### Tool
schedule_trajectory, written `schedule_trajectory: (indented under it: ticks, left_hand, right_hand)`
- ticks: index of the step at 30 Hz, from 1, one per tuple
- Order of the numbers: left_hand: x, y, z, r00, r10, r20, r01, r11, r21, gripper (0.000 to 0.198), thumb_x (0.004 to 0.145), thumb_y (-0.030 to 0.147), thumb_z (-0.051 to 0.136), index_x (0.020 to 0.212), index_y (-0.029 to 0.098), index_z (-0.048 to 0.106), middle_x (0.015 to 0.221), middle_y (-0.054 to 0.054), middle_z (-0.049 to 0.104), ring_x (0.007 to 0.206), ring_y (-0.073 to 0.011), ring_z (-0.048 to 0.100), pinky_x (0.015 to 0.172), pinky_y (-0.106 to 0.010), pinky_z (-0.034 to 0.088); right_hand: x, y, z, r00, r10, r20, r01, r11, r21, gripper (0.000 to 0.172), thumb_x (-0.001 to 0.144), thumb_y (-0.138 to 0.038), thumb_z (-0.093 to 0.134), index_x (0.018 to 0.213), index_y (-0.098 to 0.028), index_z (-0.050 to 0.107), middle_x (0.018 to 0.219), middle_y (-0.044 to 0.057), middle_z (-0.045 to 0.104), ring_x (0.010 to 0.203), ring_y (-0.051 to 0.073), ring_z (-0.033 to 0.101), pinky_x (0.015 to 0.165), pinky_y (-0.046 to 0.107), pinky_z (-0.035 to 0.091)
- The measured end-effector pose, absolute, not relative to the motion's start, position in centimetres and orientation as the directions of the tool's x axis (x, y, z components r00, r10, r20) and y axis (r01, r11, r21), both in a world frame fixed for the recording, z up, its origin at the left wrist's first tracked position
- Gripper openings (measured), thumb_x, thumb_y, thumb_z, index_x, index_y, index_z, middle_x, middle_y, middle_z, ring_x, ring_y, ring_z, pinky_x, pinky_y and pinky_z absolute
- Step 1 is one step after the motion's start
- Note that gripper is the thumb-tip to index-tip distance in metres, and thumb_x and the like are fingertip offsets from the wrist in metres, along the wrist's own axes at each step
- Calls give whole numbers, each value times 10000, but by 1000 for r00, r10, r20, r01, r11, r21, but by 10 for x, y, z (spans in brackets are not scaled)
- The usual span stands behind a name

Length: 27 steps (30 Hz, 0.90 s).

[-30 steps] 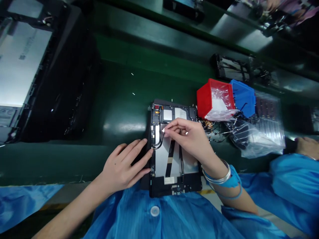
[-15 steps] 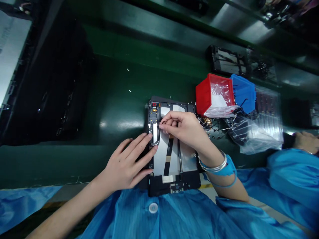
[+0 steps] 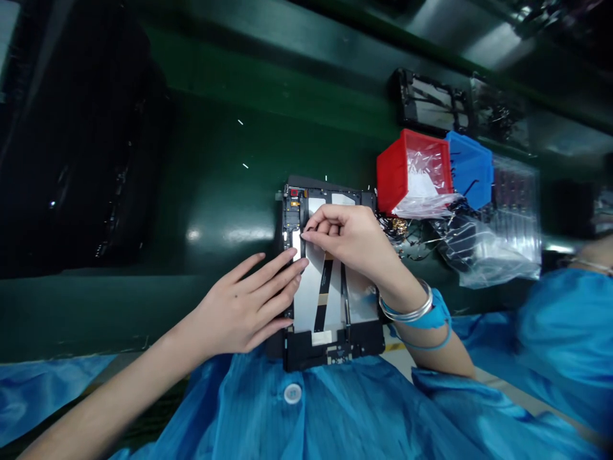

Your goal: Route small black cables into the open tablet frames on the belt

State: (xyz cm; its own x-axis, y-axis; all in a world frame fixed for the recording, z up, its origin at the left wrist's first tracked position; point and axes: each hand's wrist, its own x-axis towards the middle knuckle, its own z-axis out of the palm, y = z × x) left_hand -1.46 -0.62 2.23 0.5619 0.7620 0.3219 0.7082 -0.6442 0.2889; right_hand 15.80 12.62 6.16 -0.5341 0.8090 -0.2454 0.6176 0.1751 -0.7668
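Observation:
An opened tablet-like device (image 3: 306, 306) with silvery panels, a black flex strip (image 3: 324, 294) and a black frame lies upright before me at the table's near edge. My left hand (image 3: 253, 300) rests on its left side, fingers spread, fingertips on the frame and the pale strip near it. Over the upper middle, my right hand (image 3: 352, 239) has thumb and forefinger pinched at a thin black cable along the left part of the device. The fingertips hide most of what they grip.
Right of the device stand a red bin (image 3: 391, 176) and a blue bin (image 3: 484, 169), with small cables (image 3: 400, 227) and clear plastic bags (image 3: 488, 255) near them. Another device (image 3: 433, 105) lies behind. Dark stacked parts (image 3: 71, 160) fill the left. A person's blue sleeve (image 3: 569, 319) is far right.
My left fingers have moved up and right over the frame, nearer the right hand. The right hand's pinch has shifted slightly left along the cable. The whole view has shifted a little.

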Motion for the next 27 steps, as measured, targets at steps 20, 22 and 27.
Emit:
schedule_trajectory:
  ticks: [20,22,27]
  left_hand:
    - [-9,22,34,436,804,405,734,-578,356,383,941,261,470,1295,117,498,1333,-124,547,1300,-258,456,1033,-397,430]
    - [-3,6,31,254,883,394,722,-444,530,449,924,238,492,1359,149,432,1386,-126,493,1318,-256,434,1060,-402,413]
    - [16,-41,21,-22,990,137,748,-74,660,577,933,396,459,1474,300,283,1515,-70,324,1363,-324,353,1108,-539,348]
  right_hand:
    - [233,82,82,-166,971,172,797,235,-556,235,873,-364,592,1017,-206,692,555,-32,566,481,105,501,514,243,381]
    - [251,66,69,-160,980,116,904,192,-381,349,875,-455,569,1058,-186,692,520,-12,585,445,135,518,467,257,335]
    - [255,34,47,-210,959,-191,957,161,-241,494,924,-496,440,1237,-152,608,690,69,712,561,206,641,505,272,380]
